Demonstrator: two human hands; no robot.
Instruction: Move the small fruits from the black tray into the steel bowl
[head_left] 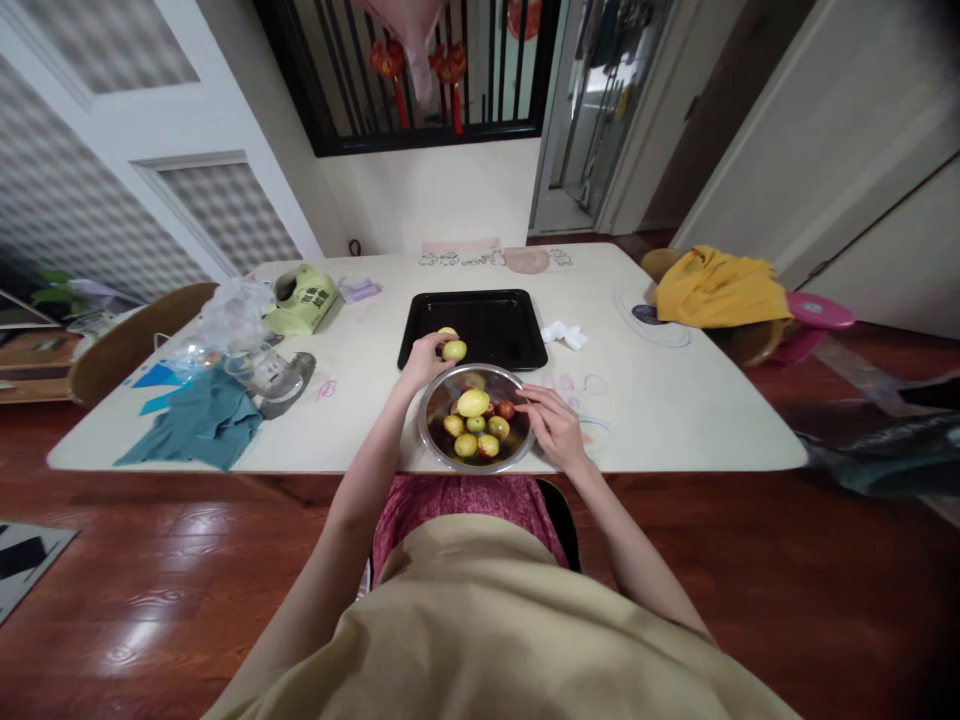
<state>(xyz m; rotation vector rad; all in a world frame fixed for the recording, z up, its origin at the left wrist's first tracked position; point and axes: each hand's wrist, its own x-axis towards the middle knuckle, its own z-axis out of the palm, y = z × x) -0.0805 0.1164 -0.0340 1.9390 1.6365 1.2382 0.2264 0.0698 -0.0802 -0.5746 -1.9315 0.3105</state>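
Note:
My left hand [426,361] is closed on a yellow-green fruit [454,351] above the near left edge of a black tray [502,325]. A second yellow fruit [448,332] shows just behind that hand; whether it is held too, I cannot tell. A round metal bowl [431,437] holds several yellow-green fruits, some with reddish patches, and a larger pale yellow fruit [473,403] on top. Over the bowl's right rim reaches my right hand [553,425], fingers stretched out, fingertips close to a reddish-brown fruit [505,410].
White crumpled tissue [565,334] lies right of the tray. At the table's left are a teal cloth [199,420], a clear glass jug [270,375], plastic bags and a light green bag [304,300]. A yellow cloth [716,285] hangs over a chair at the right.

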